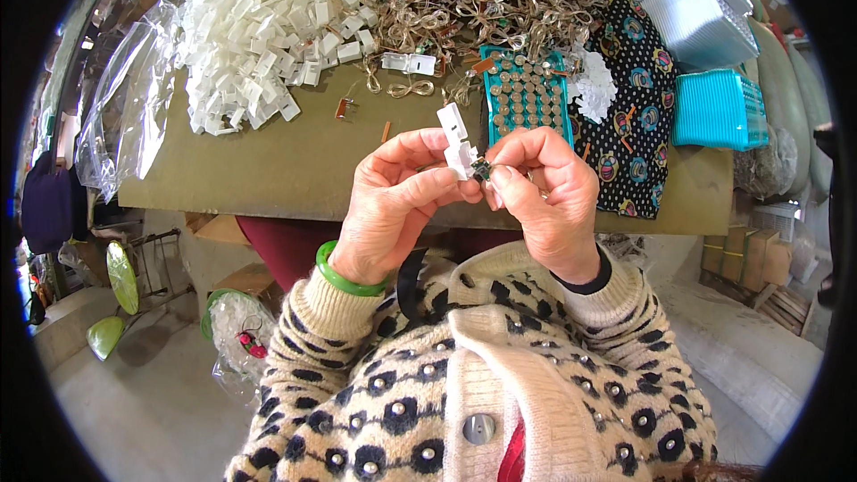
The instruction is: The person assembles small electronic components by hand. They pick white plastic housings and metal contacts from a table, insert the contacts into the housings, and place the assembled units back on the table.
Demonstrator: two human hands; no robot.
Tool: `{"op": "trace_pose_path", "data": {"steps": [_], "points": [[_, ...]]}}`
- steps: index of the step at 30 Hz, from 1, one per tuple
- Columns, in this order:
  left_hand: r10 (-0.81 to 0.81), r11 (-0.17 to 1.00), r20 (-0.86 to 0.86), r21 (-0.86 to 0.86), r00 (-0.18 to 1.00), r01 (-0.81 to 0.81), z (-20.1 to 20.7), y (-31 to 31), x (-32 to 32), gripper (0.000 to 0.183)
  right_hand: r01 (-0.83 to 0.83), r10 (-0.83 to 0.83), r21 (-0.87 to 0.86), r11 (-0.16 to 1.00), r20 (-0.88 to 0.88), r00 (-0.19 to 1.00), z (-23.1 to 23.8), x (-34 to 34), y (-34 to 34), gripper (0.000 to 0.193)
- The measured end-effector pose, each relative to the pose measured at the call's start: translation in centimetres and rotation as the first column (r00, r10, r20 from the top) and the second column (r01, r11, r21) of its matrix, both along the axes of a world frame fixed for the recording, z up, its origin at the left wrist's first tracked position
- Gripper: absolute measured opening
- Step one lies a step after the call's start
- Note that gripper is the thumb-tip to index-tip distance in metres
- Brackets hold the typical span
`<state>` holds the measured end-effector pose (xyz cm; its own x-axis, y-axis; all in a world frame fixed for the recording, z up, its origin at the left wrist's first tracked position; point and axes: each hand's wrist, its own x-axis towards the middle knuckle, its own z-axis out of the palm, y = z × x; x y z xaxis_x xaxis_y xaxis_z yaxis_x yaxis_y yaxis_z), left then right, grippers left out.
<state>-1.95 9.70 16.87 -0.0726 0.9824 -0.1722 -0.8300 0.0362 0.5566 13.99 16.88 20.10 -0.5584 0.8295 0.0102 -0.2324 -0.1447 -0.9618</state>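
- Pinching a white rectangular plastic casing [456,130]: your left hand [397,192], fingers narrowed
- Fingertip-holding a small dark-green circuit board [482,169]: your right hand [549,192]
- Far left: white plastic heap [268,27]

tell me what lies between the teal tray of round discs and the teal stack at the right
The head view shows a heap of small white pieces, then a black patterned cloth with thin orange-brown strips on it.
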Motion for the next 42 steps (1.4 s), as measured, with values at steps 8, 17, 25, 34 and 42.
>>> {"op": "trace_pose_path", "data": {"steps": [8, 17, 25, 34, 42], "points": [[0.089, 0.994, -0.076, 0.063, 0.993, -0.084, -0.7, 0.3, 0.4, 0.03, -0.037, 0.054, -0.184, 0.982, 0.088, 0.995, 0.4, 0.0, 0.5, 0.008], [0.306, 0.941, -0.276, 0.23, 0.911, -0.246, -0.6, 1.1, 0.9, 0.029, 0.004, -0.01, 0.033, 0.999, 0.17, 0.985, 0.5, -0.7, 0.1, 0.009], [0.313, 0.943, -0.272, 0.201, 0.91, -0.264, 0.1, 0.9, 0.6, 0.028, 0.062, -0.116, 0.202, 0.978, 0.27, 0.956, 1.1, -1.4, 0.0, 0.006], [0.346, 0.938, -0.301, 0.13, 0.889, -0.321, 0.5, 0.2, 0.2, 0.02, 0.024, -0.265, 0.718, 0.696, 0.225, 0.938, 0.2, -2.2, -0.4, 0.021], [0.405, 0.91, -0.253, 0.017, 0.879, -0.415, 1.0, 0.1, 0.8, 0.016, 0.067, -0.365, 0.759, 0.648, 0.232, 0.902, -1.2, -2.5, -1.1, 0.022]]}}
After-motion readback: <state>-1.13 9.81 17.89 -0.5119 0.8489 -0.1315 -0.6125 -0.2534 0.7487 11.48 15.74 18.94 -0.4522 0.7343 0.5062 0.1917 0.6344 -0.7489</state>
